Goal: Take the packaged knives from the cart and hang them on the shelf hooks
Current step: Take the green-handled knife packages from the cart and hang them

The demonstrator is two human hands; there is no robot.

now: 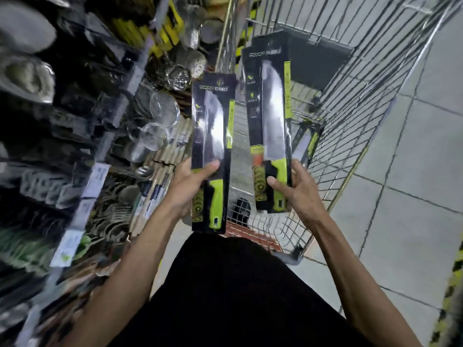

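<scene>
My left hand point(188, 184) grips one packaged knife point(213, 136), a black card with a steel blade and a lime-green handle, held upright in the middle of the view. My right hand point(298, 189) holds a small stack of the same knife packages point(271, 116) by their lower end, above the wire cart point(355, 126). More lime-and-black knife packages point(307, 144) lie down inside the cart behind the held stack. The shelf point(105, 146) on the left is blurred, and its hooks cannot be made out.
The shelf on the left carries metal bowls point(27, 78), glass bowls point(160, 121), strainers point(180, 76) and wooden-handled utensils point(160, 171), with price tags point(96, 181) along its edges. A grey tiled floor point(413, 184) lies to the right of the cart.
</scene>
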